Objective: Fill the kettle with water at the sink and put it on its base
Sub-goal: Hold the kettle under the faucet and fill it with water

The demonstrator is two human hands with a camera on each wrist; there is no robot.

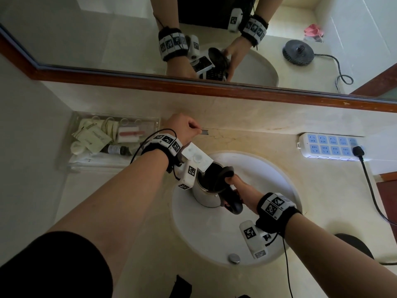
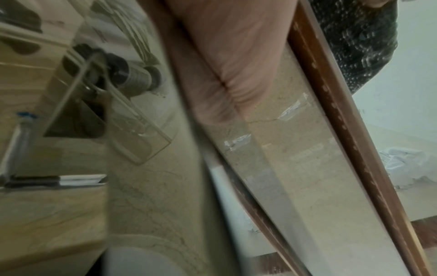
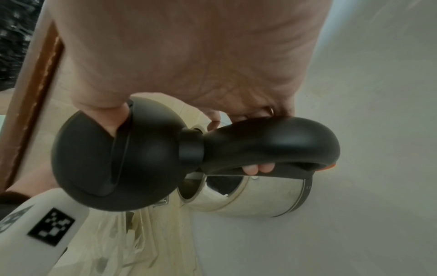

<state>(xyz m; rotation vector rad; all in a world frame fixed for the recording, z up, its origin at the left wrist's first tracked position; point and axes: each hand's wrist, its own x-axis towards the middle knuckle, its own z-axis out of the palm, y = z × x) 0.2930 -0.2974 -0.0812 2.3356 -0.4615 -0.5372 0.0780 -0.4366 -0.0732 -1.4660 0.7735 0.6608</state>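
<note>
A steel kettle (image 1: 206, 195) with a black handle sits tilted in the white sink (image 1: 247, 237), its black lid (image 1: 226, 171) flipped open. Its mouth is under the flat rectangular tap spout (image 1: 196, 157). My right hand (image 1: 237, 187) grips the kettle handle (image 3: 272, 142); its thumb lies against the open lid (image 3: 118, 155). My left hand (image 1: 184, 126) is curled round the metal tap lever (image 1: 203, 131) behind the spout. I cannot tell whether water is flowing. The round black kettle base (image 1: 354, 244) lies at the counter's front right, partly cut off.
A clear tray of toiletries (image 1: 103, 138) stands left of the sink. A white and blue power strip (image 1: 330, 147) with a black cord lies at the back right. The mirror (image 1: 297, 52) above reflects the base and both hands. The drain plug (image 1: 234, 258) is at the basin's near side.
</note>
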